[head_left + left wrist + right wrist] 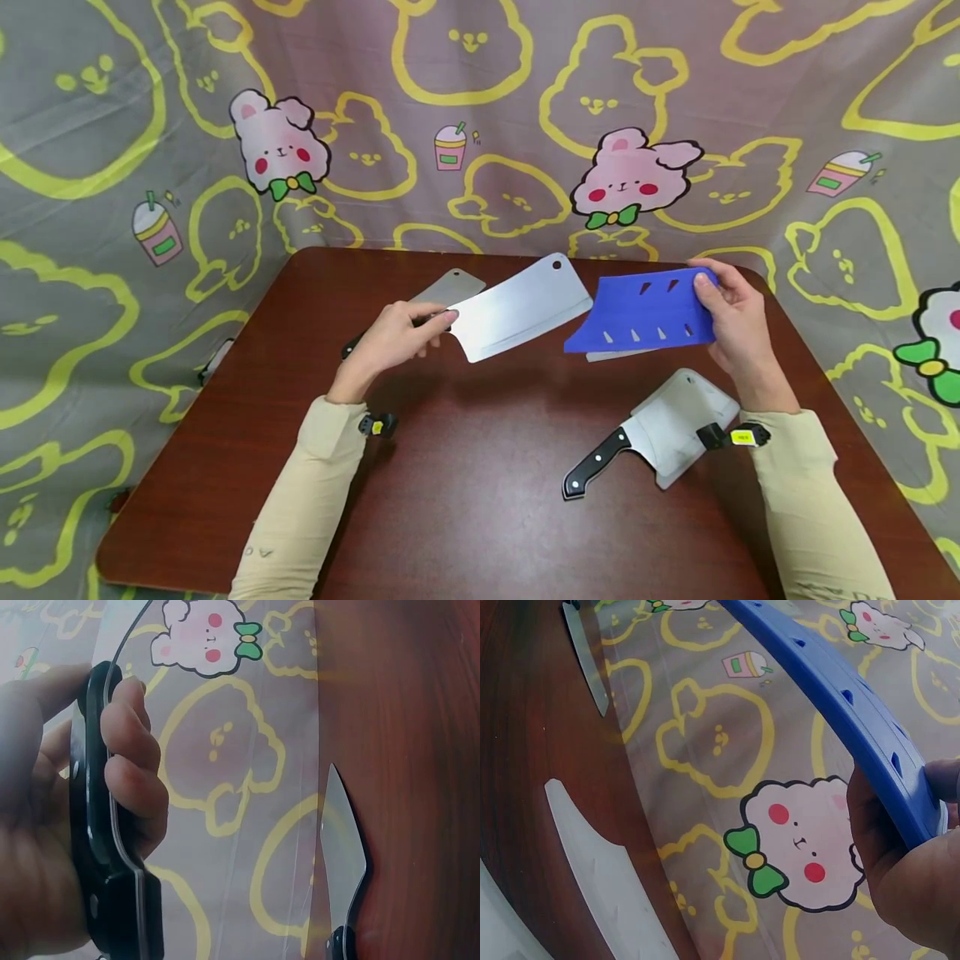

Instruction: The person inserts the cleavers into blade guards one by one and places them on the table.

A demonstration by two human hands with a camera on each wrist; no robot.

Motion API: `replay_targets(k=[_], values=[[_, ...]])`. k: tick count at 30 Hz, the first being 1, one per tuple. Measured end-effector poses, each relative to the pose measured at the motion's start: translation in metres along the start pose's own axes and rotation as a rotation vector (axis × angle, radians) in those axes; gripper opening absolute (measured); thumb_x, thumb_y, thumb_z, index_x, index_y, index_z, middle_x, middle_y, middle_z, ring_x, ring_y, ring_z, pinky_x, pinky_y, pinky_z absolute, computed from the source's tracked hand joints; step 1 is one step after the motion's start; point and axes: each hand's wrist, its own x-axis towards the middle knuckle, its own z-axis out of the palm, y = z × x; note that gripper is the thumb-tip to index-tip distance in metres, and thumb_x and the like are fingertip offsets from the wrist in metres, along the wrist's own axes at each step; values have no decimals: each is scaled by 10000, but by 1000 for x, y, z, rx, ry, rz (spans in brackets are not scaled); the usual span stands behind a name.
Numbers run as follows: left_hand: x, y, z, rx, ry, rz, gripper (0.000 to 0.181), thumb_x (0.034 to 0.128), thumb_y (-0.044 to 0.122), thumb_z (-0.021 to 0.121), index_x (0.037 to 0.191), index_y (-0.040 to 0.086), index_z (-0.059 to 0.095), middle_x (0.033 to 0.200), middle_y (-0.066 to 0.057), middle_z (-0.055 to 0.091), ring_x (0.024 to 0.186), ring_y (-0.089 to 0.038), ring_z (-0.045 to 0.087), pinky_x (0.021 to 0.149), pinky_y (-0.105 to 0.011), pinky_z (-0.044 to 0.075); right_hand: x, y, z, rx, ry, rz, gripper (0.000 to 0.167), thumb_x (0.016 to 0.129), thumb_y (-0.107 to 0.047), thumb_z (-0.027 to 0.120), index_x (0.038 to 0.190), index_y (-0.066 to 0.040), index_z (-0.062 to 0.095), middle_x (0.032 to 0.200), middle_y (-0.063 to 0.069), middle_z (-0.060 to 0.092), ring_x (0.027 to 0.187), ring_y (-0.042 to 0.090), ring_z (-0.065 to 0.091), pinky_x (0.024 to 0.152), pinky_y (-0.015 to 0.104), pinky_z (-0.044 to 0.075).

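My left hand (pixel 405 337) grips the black handle (pixel 97 817) of a cleaver (pixel 521 307). Its broad, shiny blade is raised above the table and points right, the hole in its corner uppermost. In my right hand (pixel 731 317) is a blue plastic blade sheath (pixel 652 304) with slots cut through it, pinched at its right end between thumb and fingers. The sheath's left end is close to the blade's tip; whether they touch, I cannot tell. Behind the sheath a white sheath-like piece (pixel 604 877) lies on the table, mostly hidden in the head view.
A second cleaver (pixel 450 287) lies at the back left, partly behind my left hand. Below my right hand rests another black-handled cleaver (pixel 600 462), its blade in or on a pale cover. Everything lies on a dark red-brown table (pixel 465 483), with a patterned curtain (pixel 517 200) behind.
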Motion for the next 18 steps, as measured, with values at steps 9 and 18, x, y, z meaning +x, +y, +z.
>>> replay_targets(k=[9, 18], values=[[1, -1, 2, -23, 21, -3, 381, 962, 513, 555, 1137, 201, 689, 803, -162, 664, 615, -219, 591, 615, -364, 507, -3, 7, 2, 17, -25, 44, 352, 986, -176, 556, 1318, -59, 557, 1022, 17, 680, 778, 140, 737, 608, 306, 578], [3, 1, 2, -24, 30, -10, 404, 968, 511, 546, 1165, 184, 680, 815, -174, 674, 624, -251, 605, 620, -360, 505, -5, 10, 8, 18, -3, 19, 381, 980, -182, 564, 1327, -28, 540, 988, 19, 679, 746, 132, 730, 591, 299, 574]])
